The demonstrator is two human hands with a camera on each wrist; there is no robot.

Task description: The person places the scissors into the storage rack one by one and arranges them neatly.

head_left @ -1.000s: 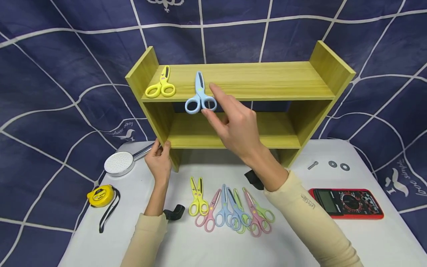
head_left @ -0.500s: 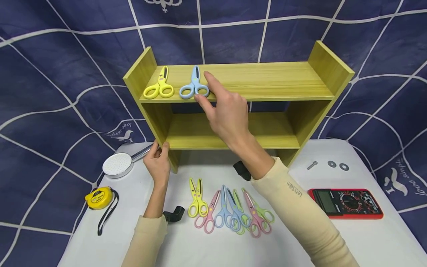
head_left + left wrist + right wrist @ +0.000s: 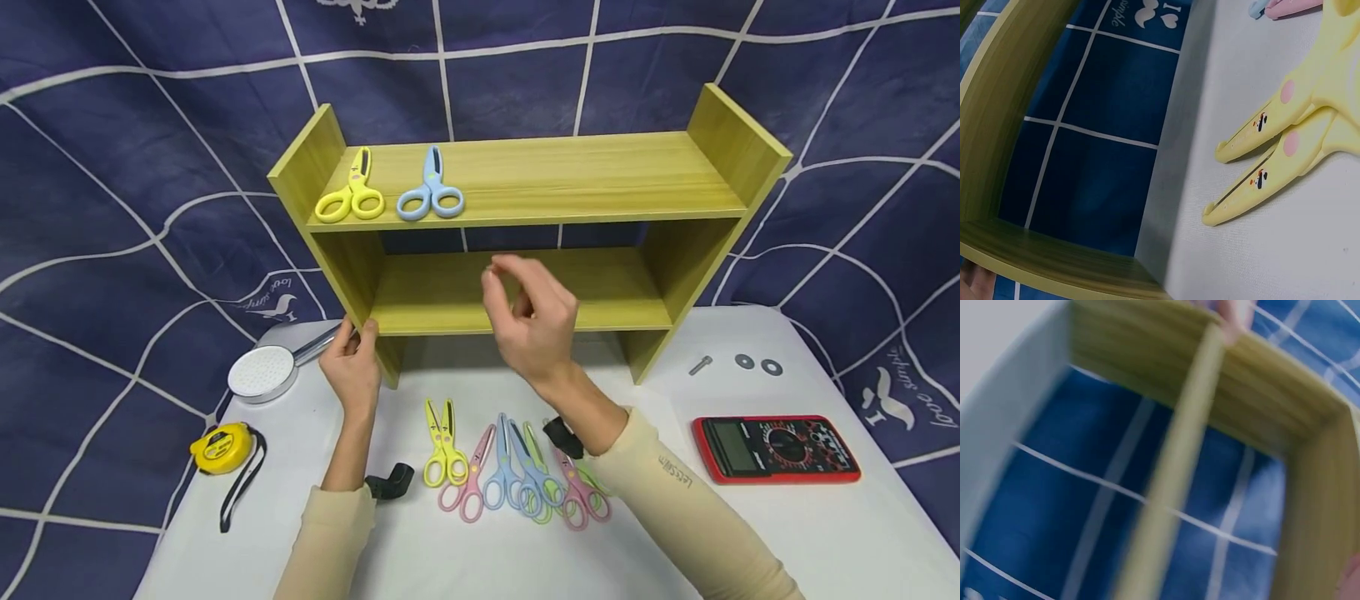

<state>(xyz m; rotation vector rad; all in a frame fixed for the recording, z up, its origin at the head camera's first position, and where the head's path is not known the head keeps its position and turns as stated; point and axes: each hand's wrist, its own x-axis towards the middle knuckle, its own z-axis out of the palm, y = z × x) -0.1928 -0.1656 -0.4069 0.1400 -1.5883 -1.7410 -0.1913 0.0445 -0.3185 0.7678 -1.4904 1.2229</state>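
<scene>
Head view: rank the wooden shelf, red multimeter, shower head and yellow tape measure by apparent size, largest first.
1. wooden shelf, by far the largest.
2. red multimeter.
3. shower head, counting its white disc and the visible part of its handle.
4. yellow tape measure, smallest, strap aside.

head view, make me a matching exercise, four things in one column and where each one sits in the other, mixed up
Things:
1. blue scissors
2. multimeter
3. tape measure
4. shower head

Places:
A. table, far right
B. top shelf, beside the yellow scissors
C. table, beside the left hand
D. table, near its left edge

Pairs: 1-B, 2-A, 3-D, 4-C
</scene>
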